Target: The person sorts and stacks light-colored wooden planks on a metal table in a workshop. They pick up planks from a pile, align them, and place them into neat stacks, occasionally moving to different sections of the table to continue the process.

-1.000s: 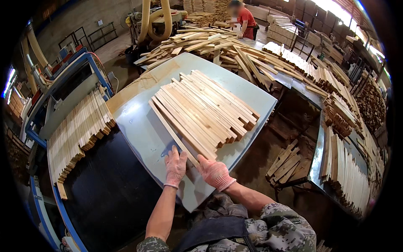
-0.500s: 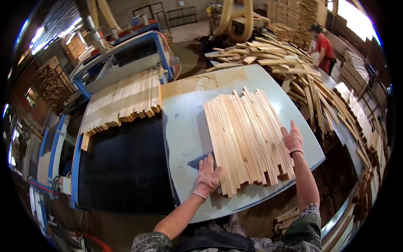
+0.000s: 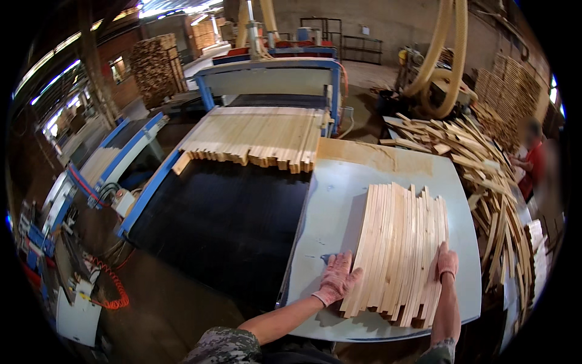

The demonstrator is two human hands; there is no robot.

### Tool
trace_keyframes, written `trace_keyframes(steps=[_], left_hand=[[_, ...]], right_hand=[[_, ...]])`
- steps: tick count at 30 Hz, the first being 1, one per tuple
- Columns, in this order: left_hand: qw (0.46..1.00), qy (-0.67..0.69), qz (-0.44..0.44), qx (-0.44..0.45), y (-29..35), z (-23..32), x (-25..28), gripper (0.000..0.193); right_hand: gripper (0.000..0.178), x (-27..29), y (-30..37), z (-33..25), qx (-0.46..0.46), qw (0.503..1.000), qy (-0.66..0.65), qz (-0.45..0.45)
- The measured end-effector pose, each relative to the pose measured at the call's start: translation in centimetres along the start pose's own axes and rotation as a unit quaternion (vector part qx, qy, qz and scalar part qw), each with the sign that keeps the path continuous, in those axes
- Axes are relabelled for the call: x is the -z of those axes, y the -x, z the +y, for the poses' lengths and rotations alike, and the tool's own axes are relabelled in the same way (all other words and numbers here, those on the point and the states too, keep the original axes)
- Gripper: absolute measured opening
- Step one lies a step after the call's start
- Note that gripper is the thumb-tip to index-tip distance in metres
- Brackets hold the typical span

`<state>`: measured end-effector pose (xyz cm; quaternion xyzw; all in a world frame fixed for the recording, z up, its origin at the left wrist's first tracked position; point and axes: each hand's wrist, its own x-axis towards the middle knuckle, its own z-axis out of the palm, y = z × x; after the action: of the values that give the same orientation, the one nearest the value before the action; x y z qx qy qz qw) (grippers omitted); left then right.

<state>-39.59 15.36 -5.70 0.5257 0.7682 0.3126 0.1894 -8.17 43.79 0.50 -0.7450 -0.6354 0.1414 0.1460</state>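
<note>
A row of pale wooden strips [image 3: 397, 249] lies side by side on the light blue-grey table [image 3: 339, 188], their near ends uneven. My left hand [image 3: 339, 280], in a pinkish knit glove, rests at the left side of the row near its front end, fingers stretched out and thumb apart. Along the opposite side my right hand [image 3: 448, 262], gloved alike, lies against the outermost strip with its forefinger extended; its other fingers are partly hidden. The strips sit between the two hands.
Left of the table runs a black conveyor belt [image 3: 224, 212], with more strips [image 3: 260, 136] lined up before a blue-framed machine [image 3: 267, 79]. Loose wood pieces [image 3: 479, 164] are heaped on the right, near a person in red [image 3: 532, 161]. A coiled red hose [image 3: 115, 291] hangs lower left.
The view has turned left, so the table and strips appear farther right. My right hand has come in closer against the strips' right side; my left stays at their left side.
</note>
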Motion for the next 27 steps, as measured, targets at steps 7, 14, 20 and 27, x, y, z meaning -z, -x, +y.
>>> trace_keyframes(steps=[7, 14, 20, 27], left_hand=[[0.998, -0.036, -0.042, 0.016, 3.0, -2.5, 1.3, 0.101], [0.997, 0.056, -0.041, 0.042, 6.2, 0.2, 5.5, 0.106], [0.987, 0.144, 0.015, 0.069, 3.8, -0.6, 3.2, 0.107], [0.983, 0.174, -0.014, 0.06, 4.3, -3.1, 5.7, 0.111]], right_hand=[[0.081, -0.7, 4.6, -1.9, 0.072, 0.997, -0.024, -0.022], [0.084, -4.6, -1.4, 1.2, 0.085, 0.992, -0.049, -0.077], [0.09, -6.8, -2.3, 1.8, 0.076, 0.983, -0.128, -0.103], [0.079, -7.2, 1.4, 0.2, 0.047, 0.967, -0.214, -0.13]])
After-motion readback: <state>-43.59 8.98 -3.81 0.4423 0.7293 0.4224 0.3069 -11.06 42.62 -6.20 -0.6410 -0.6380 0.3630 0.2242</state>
